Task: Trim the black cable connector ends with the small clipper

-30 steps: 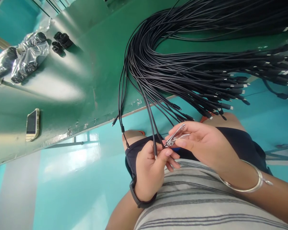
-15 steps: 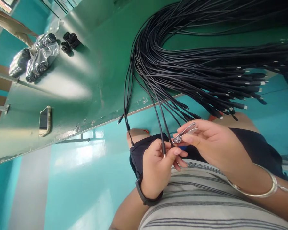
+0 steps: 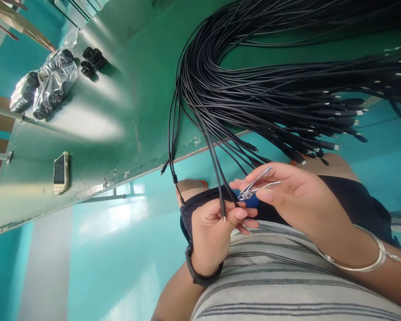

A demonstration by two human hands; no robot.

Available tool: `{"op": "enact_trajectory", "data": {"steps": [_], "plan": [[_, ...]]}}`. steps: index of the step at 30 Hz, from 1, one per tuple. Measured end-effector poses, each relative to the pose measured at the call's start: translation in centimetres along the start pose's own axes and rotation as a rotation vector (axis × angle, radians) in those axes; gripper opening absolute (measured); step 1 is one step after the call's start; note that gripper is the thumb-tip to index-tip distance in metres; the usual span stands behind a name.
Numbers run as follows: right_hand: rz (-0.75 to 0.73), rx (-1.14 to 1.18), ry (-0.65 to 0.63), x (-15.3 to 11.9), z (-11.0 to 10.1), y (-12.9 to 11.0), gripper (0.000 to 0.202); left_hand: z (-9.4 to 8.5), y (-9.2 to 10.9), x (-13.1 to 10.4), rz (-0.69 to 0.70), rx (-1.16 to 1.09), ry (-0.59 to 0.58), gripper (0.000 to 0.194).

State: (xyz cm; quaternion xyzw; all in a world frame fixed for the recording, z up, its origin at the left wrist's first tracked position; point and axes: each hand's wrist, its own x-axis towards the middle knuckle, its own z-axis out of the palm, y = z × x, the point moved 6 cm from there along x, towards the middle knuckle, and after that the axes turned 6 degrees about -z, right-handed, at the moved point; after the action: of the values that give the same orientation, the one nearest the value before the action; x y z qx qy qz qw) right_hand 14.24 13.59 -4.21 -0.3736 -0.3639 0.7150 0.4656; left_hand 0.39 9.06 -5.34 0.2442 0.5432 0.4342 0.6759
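Note:
My left hand (image 3: 215,229) is closed on the ends of two black cables, above my lap. One cable's plug (image 3: 223,209) points down with its metal tip showing; the other end is partly hidden behind my fingers. My right hand (image 3: 297,200) grips a silver nail clipper (image 3: 254,185) between thumb and fingers, its lever raised apart from the body. The clipper's jaws are close beside the cable in my left hand; whether they touch it I cannot tell. Both cables run up to a large bundle of black cables (image 3: 214,76) bent over the green table (image 3: 137,102).
Plugs of the bundle hang past the table's near edge on the right. A phone (image 3: 60,173) lies at the left edge. Plastic-wrapped black coils (image 3: 55,87) and loose black coils (image 3: 92,60) lie farther back. Another person's arm (image 3: 23,24) shows at upper left. Something blue (image 3: 252,201) is on my lap.
The nail clipper's lever and body have spread wider apart in my right hand. My left hand, with the cables, appears slightly farther left; the whole view has shifted a little.

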Motion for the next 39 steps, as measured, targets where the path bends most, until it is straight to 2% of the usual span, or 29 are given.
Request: {"op": "enact_trajectory", "data": {"steps": [2, 7, 10, 15, 19, 22, 31, 35, 39], "plan": [[0.015, 0.045, -0.026, -0.1, 0.3, -0.1, 0.006, 0.3, 0.1, 0.1, 0.012, 0.030, -0.040, 0.026], [0.063, 0.119, -0.096, -0.3, 1.1, -0.2, 0.008, 0.6, -0.1, 0.5, -0.062, 0.061, -0.015, 0.033], [0.057, 0.061, -0.055, -0.3, 1.2, -0.3, 0.008, 0.6, -0.3, 0.5, -0.101, 0.050, 0.022, 0.034], [0.019, 0.008, -0.007, -0.4, 0.7, -0.1, 0.008, 0.3, -0.2, 0.1, -0.057, 0.013, 0.127, 0.029], [-0.042, 0.073, 0.036, 0.1, -0.5, 0.3, 0.012, 0.5, 0.1, 0.0, 0.036, -0.022, 0.055, 0.024], [-0.003, 0.078, 0.011, 0.2, -0.5, 0.9, 0.013, 0.7, 0.1, -0.1, 0.074, -0.019, 0.000, 0.021], [0.025, -0.038, 0.038, -0.1, -0.2, 0.8, 0.004, 0.7, 0.0, -0.2, 0.089, 0.044, -0.035, 0.021], [0.006, -0.092, 0.045, -0.1, -0.3, 0.5, 0.002, 0.8, -0.1, -0.2, 0.080, -0.004, -0.061, 0.018], [0.016, -0.109, 0.088, 0.0, -0.5, 0.6, 0.007, 1.1, -0.2, -0.1, 0.070, -0.027, -0.085, 0.016]]}}
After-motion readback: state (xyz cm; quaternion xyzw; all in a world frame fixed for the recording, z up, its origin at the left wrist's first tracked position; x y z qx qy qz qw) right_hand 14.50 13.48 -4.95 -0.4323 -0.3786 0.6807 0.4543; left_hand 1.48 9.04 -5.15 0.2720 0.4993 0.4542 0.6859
